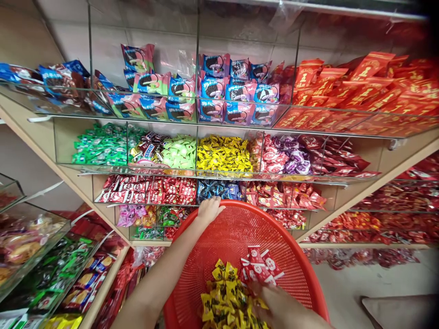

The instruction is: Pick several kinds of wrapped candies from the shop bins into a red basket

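A red plastic mesh basket [281,237] is tilted toward me in the lower middle of the view. My left hand [210,210] is closed over its far rim, thumb pointing right. Inside the basket lies a heap of yellow-wrapped candies [222,292], with several red-and-white packets [262,265] beside it to the right. My right hand [262,297] reaches in among these sweets, at the right side of the yellow heap. It is blurred and its fingers are mostly hidden, so what it holds, if anything, does not show.
Ahead rise tiered shelves with clear dividers. They hold blue-and-pink cookie packs [212,91], orange-red packets [370,87], green candies [103,144] and a bin of yellow candies [224,155]. More snack bins [44,274] stand at left. Grey floor [377,278] shows at lower right.
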Tool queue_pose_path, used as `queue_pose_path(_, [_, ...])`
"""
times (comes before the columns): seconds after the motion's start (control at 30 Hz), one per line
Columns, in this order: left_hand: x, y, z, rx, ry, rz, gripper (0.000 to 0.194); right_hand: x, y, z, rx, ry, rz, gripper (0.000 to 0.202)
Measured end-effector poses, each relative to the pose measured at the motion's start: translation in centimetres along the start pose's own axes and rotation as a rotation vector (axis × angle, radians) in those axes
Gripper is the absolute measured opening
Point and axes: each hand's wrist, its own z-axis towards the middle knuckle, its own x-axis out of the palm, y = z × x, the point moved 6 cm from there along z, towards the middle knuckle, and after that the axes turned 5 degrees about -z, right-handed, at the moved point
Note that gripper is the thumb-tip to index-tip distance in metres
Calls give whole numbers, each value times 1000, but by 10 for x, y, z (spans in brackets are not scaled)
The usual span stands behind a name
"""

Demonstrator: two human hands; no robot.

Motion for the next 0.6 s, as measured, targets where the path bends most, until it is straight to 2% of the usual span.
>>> queue_pose_path(0.07, [0,0,0,-3,1,2,44,-3,3,17,-38,-25,-50,37])
queue_pose_path(0.17, [0,-1,-1,4,-19,6,44,-1,14,53,-122,-10,-36,45])
queue_pose_path(0.33, [1,1,-2,4,-41,1,42,19,25,101,-118,95,-49,69])
queue_pose_path(0.47, [3,2,-1,1,-43,1,40,42,30,102,-144,265,48,68])
queue_pose_path(0.6, [3,2,-1,3,-41,1,42,47,38,82,-211,335,54,71])
